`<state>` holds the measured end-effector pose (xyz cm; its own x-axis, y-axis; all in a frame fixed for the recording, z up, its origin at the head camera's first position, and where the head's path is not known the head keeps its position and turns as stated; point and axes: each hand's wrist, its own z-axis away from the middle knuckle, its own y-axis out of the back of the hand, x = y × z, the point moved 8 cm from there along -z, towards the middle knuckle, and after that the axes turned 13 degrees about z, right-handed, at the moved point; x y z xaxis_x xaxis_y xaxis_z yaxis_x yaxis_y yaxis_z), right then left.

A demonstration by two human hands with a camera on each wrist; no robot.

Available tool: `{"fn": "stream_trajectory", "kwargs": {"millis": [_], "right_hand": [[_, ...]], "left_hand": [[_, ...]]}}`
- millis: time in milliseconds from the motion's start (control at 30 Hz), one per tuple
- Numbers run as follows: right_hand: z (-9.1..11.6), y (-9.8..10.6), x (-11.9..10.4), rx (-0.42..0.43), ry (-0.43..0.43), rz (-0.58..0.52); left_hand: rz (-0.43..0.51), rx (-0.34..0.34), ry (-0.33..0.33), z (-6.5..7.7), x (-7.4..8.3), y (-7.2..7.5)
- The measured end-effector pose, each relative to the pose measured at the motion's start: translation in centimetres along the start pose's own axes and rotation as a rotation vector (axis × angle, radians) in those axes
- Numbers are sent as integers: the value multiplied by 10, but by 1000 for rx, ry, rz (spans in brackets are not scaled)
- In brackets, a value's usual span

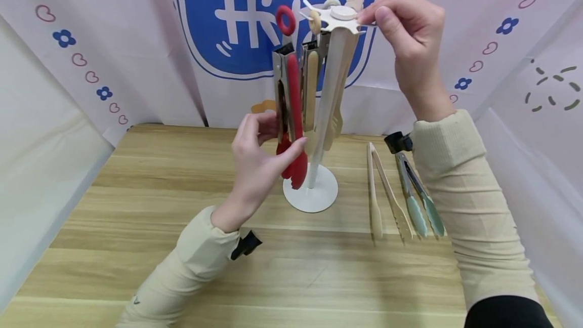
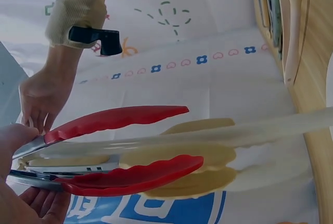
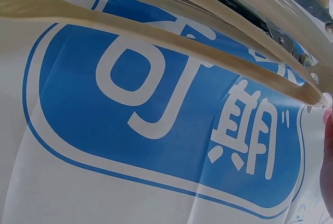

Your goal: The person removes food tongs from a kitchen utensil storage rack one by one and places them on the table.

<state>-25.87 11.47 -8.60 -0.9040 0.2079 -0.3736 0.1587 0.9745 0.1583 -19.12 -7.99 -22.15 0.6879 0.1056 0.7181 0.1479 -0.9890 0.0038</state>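
above the desk (image 1: 182, 181), beside a white stand (image 1: 334, 70), the red tongs (image 1: 294, 100) hang upright in the left hand (image 1: 255, 151), ring (image 1: 291, 28) up and red tips down. the left fingers are clamped on the tongs, thumb on one side and the rest on the other; the tips stand apart. the ring is near the stand's hooked top, and i cannot tell whether it touches a hook. the right hand (image 1: 416, 27) pinches the edge of that top, thumb and fingers closed on it. cream-handled tongs (image 1: 311, 85) hang on the stand. right of its round base (image 1: 324, 194), cream tongs (image 1: 399, 216) and green tongs (image 1: 416, 216) lie side by side on the desk.
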Motion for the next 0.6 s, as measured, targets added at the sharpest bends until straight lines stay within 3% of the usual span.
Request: {"fn": "stream_trajectory", "kwargs": {"millis": [267, 600], "right_hand": [[1, 0, 1, 8, -6, -10], [0, 0, 1, 14, -14, -20]], "left_hand": [[-94, -15, 57, 0, -6, 20], [-254, -49, 156, 1, -29, 41]]}}
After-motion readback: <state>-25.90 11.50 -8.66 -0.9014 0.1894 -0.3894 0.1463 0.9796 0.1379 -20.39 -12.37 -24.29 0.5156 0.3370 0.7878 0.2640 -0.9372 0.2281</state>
